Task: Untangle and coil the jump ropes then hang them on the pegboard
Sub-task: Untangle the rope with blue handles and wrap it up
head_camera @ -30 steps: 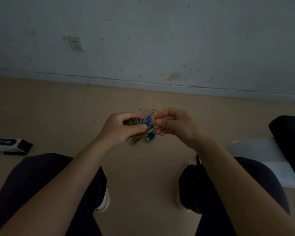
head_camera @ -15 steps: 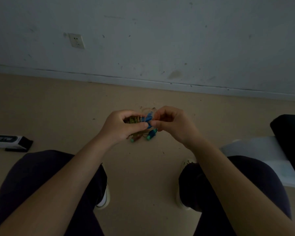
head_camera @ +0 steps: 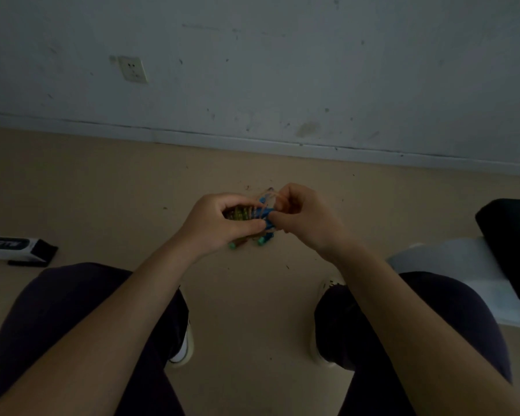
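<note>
The jump ropes sit bunched between my hands, above the floor. My left hand grips the bundle. My right hand pinches its blue part.

The person is wearing dark trousers — a deep navy or near-black, hard to tell in the dim light — covering both legs to the ankle. Both forearms are showing bare, with no sleeves reaching into view. The left hand and right hand are wearing no gloves, rings or watch. Pale shoes — whitish, with darker uppers — are peeking out below the trouser hems.
</note>
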Demonstrator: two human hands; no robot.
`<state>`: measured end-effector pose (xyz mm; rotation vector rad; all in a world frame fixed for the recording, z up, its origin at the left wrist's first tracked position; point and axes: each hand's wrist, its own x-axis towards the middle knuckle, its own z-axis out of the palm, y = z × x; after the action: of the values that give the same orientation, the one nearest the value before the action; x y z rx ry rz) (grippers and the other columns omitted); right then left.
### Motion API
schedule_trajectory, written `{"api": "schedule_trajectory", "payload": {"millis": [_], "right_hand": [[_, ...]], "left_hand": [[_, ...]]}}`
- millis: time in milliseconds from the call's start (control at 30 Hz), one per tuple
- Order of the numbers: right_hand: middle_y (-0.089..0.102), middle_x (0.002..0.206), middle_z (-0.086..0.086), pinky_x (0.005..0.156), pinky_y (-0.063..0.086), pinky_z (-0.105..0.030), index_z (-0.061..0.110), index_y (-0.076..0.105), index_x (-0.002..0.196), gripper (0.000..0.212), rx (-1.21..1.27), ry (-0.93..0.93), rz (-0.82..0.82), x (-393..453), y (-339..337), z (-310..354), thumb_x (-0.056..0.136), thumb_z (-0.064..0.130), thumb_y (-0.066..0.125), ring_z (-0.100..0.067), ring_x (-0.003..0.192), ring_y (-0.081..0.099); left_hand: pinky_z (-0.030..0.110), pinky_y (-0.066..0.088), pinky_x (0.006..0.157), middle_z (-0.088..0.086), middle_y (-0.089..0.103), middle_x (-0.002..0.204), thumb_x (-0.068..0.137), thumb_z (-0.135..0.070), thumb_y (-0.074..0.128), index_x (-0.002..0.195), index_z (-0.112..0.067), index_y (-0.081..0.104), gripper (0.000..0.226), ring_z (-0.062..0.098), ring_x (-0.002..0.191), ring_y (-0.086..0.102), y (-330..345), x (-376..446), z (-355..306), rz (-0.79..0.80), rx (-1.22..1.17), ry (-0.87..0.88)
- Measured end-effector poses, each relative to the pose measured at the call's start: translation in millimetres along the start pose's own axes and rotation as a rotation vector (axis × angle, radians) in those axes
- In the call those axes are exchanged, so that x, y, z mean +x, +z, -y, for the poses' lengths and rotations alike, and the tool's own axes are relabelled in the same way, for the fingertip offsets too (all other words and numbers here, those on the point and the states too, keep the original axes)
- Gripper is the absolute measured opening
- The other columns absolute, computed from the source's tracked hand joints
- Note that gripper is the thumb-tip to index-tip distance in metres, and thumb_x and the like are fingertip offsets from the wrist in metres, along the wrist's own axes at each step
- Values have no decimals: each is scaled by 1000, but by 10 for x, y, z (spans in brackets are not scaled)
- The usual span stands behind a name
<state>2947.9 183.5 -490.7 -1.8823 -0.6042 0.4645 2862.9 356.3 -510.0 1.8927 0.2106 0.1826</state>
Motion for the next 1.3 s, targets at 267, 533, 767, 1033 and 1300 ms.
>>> {"api": "schedule_trajectory", "payload": {"millis": [267, 533, 767, 1033, 1300], "right_hand": [[61, 66, 0, 58, 40, -23, 1, 69, 95, 8, 297, 250, 263, 5, -59, 8, 91, 0, 62, -9, 59, 51], [60, 74, 0, 67, 50, -21, 9, 61, 90, 18, 583, 276, 362, -37, -100, 11, 79, 22, 66, -11, 70, 60], [66, 74, -6, 69, 51, -24, 9, 63, 88, 9, 801, 276, 251, -26, -77, 15, 82, 15, 59, -12, 69, 63], [60, 70, -3, 62, 49, -19, 6, 60, 82, 22, 558, 218, -71, 69, -71, -34, 100, 3, 48, -8, 63, 56], [63, 64, 2, 60, 49, -20, 8, 62, 83, 13, 804, 310, -88, 67, -79, -24, 95, 12, 59, -8, 59, 56]], "left_hand": [[5, 43, 54, -27, 72, 76, 72, -23, 90, 80, -57, 74, 38, -11, 64, 64, -19, -53, -35, 11, -47, 39], [15, 49, 55, -4, 78, 86, 65, -28, 91, 97, -28, 79, 35, 10, 75, 74, -81, -18, -76, -40, -321, -68], [16, 50, 56, -4, 77, 88, 65, -34, 91, 95, -29, 77, 34, 17, 80, 75, -82, -38, -79, -24, -286, -129], [14, 48, 52, -12, 75, 73, 78, -18, 85, 92, -28, 74, 20, 2, 65, 67, -96, -24, -76, -11, -141, -162], [20, 48, 49, -3, 77, 83, 77, -23, 85, 98, -23, 74, 24, 9, 70, 71, -95, -6, -81, -28, -174, -184]]}}
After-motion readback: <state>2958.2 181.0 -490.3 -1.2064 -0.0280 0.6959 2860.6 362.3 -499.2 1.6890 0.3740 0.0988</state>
